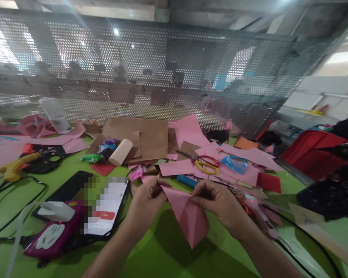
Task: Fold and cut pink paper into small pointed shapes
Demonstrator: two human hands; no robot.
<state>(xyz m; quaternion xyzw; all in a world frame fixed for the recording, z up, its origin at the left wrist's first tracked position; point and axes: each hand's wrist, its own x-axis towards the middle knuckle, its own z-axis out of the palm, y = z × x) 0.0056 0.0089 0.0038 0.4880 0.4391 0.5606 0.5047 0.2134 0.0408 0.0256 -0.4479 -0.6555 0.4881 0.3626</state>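
Note:
A folded piece of pink paper (188,216) hangs between my two hands, just above the green table, its pointed end toward me. My left hand (150,199) pinches its upper left corner between thumb and fingers. On its upper right edge, my right hand (213,197) grips the paper with thumb and bent fingers. Just beyond the hands lie a blue stick-like object (187,180), partly hidden, and scissors (207,164) with red and yellow handles. To the right of my right hand is a pale pink glue gun (261,218) with a small red light.
Pink paper scraps and brown cardboard (136,135) cover the table's back, before a perforated metal screen (150,50). At left lie a yellow glue gun (17,166), a phone (110,208) and a purple power strip (53,239) with cables. A red chair (310,154) stands at right.

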